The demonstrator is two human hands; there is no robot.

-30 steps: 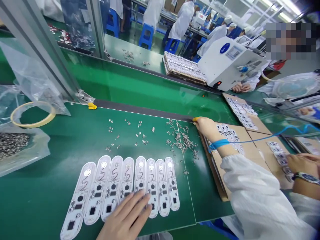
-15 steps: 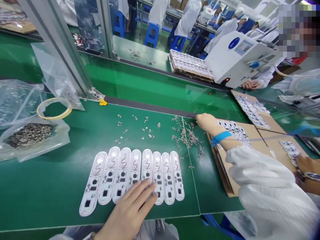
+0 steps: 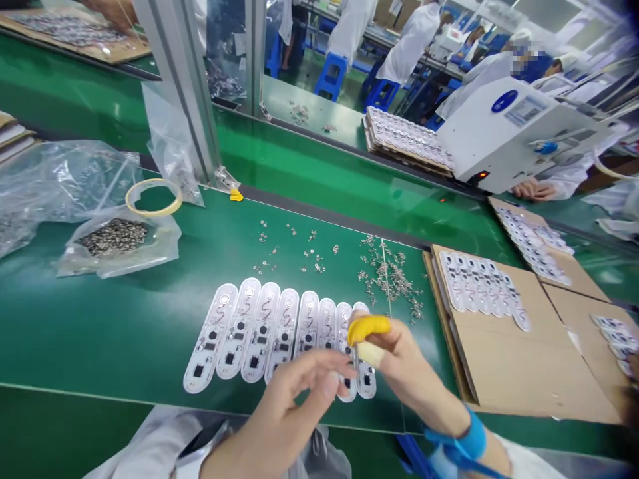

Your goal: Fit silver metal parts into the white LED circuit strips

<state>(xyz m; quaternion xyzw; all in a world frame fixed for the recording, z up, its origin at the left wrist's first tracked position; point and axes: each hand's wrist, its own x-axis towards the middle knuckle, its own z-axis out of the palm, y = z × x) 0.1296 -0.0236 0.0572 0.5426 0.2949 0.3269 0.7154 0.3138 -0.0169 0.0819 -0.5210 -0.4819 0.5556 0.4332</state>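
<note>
My left hand (image 3: 304, 392) is over the near right part of a row of white oblong panels (image 3: 257, 332), its thumb and fingers curved and apart. Yellow covers are on the index finger and thumb of my right hand (image 3: 399, 362), which wears a blue wrist strap (image 3: 462, 432). That hand pinches a thin object over the rightmost panels, too small to make out. Each panel carries a round disc, thin wires and black squares. Small metal pieces (image 3: 397, 279) lie scattered beyond the row.
An open bag of metal pieces (image 3: 114, 238) and a tape roll (image 3: 154, 197) lie at left. Cardboard (image 3: 499, 359) with more panels is at right. A metal post (image 3: 184, 100) and a white machine (image 3: 519, 133) stand farther back. People in white work beyond.
My right hand has come from the table's far edge to above the right end of the row. My left hand has lifted and curled from lying spread on the panels. The view has shifted.
</note>
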